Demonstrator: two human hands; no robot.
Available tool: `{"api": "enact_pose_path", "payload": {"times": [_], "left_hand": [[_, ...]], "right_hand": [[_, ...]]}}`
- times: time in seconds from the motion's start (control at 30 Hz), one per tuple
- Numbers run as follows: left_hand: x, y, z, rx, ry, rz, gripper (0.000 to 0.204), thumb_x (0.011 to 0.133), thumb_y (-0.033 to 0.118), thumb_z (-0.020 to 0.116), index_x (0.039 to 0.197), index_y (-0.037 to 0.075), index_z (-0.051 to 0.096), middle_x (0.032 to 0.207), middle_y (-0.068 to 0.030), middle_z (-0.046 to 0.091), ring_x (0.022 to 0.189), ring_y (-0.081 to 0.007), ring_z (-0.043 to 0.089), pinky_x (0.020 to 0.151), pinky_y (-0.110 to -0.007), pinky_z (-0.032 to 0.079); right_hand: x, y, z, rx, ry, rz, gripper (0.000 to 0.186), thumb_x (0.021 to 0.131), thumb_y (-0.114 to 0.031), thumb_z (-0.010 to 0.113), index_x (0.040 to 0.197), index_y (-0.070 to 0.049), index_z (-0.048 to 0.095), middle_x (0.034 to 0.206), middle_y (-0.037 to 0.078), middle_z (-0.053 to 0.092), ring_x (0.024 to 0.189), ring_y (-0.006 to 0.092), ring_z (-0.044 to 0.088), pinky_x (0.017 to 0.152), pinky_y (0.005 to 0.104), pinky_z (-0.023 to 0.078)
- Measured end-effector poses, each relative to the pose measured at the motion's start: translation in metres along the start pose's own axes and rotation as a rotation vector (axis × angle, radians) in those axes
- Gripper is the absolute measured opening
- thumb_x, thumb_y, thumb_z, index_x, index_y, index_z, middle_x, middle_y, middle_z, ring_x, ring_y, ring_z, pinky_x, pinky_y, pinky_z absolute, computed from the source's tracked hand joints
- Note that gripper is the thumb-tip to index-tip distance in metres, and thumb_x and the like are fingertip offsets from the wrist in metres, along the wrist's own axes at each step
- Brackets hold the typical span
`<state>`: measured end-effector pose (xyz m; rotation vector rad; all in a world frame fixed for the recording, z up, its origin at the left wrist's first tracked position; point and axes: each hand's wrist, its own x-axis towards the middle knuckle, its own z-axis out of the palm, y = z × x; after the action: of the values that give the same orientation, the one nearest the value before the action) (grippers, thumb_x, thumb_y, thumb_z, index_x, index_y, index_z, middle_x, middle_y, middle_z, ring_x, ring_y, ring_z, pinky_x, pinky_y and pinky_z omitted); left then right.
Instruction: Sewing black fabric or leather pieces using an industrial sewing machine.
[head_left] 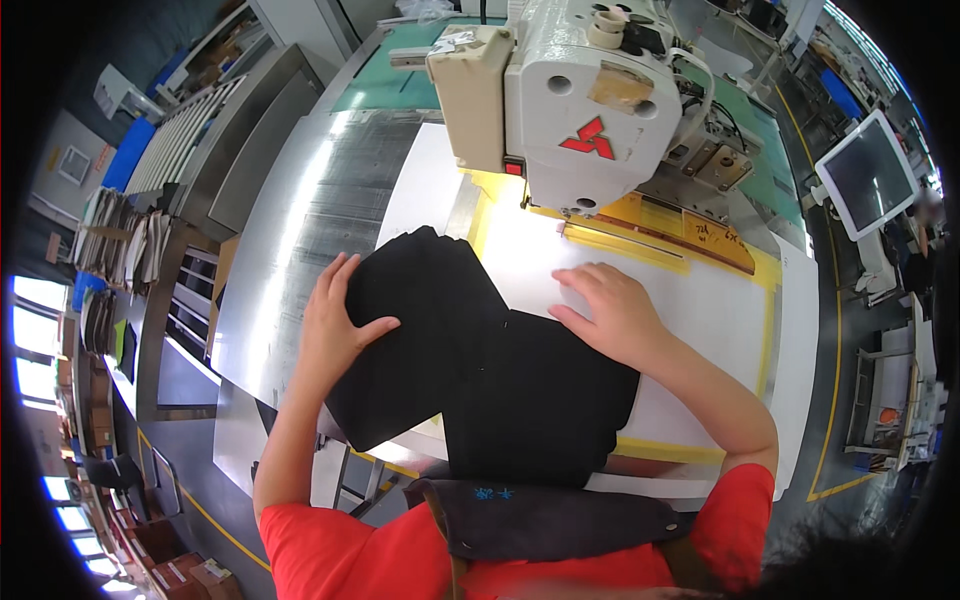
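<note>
A large, angular black fabric piece point(520, 395) spreads over the worktable in front of me and reaches down to my apron. Whether it is one piece or two overlapping ones, I cannot tell. At its left edge lies my left hand point(335, 318), fingers stretched and thumb apart on the black surface. My right hand point(612, 312) is by the upper right edge of the fabric, over a white sheet point(700, 340), with thumb and fingers apart and nothing visible between them. Beyond both hands stands the white head of an industrial sewing machine point(600, 110).
An amber clamp plate point(680, 235) sits under the machine head. Yellow tape point(770, 340) borders the white sheet. A shiny metal tabletop point(290, 230) extends to the left. On the right stands a monitor point(868, 172); stacked sheets point(125, 240) lie on a left shelf.
</note>
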<state>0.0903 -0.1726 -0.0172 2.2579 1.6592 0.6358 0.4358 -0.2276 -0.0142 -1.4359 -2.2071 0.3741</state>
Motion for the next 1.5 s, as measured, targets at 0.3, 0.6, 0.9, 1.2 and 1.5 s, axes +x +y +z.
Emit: {"api": "enact_pose_path", "payload": {"times": [0.3,0.6,0.9,1.2,1.5], "left_hand": [[0.034,0.007,-0.029,-0.126,-0.566,-0.236,0.071,0.064,0.032,0.085,0.121,0.0,0.058,0.109,-0.0193,0.065,0.098,-0.0329,0.064,0.088,-0.038,0.049],[0.072,-0.074,-0.082,0.065,-0.39,-0.159,0.059,0.062,0.024,0.083,0.113,0.001,0.066,0.096,-0.0185,0.07,0.091,-0.0315,0.067,0.085,-0.036,0.05],[0.027,-0.105,-0.093,0.244,0.107,-0.149,0.065,0.06,0.024,0.087,0.117,0.009,0.061,0.122,-0.0106,0.059,0.113,-0.0298,0.058,0.094,-0.04,0.047],[0.0,-0.116,-0.084,0.155,-0.024,-0.339,0.038,0.074,0.024,0.08,0.103,0.005,0.065,0.091,-0.0096,0.069,0.084,-0.0272,0.066,0.078,-0.036,0.05],[-0.002,-0.078,-0.07,0.713,0.407,0.278,0.021,0.09,0.009,0.059,0.109,0.01,0.067,0.092,-0.0088,0.066,0.083,-0.0299,0.064,0.073,-0.041,0.049]], "right_hand": [[0.104,-0.062,0.05,0.298,-0.43,0.247,0.075,0.085,-0.032,0.068,0.143,0.001,0.034,0.115,0.025,0.059,0.107,0.036,0.059,0.093,0.0402,0.047],[0.148,-0.083,0.113,1.072,-0.388,0.231,0.074,0.087,-0.013,0.065,0.149,-0.011,0.027,0.109,0.017,0.063,0.09,0.0176,0.063,0.08,0.029,0.052],[0.02,-0.024,0.021,0.383,-0.234,-0.08,0.021,0.082,-0.007,0.067,0.103,-0.006,0.067,0.102,0.011,0.067,0.095,0.0276,0.064,0.086,0.0353,0.051],[-0.001,0.007,0.009,0.458,-0.191,0.09,0.013,0.084,0.002,0.064,0.096,-0.002,0.066,0.089,0.008,0.067,0.078,0.0174,0.065,0.066,0.0272,0.051],[-0.003,0.027,0.014,0.491,-0.106,-0.025,0.015,0.083,-0.002,0.067,0.098,-0.004,0.067,0.091,0.007,0.067,0.079,0.0193,0.064,0.067,0.0291,0.052]]}}
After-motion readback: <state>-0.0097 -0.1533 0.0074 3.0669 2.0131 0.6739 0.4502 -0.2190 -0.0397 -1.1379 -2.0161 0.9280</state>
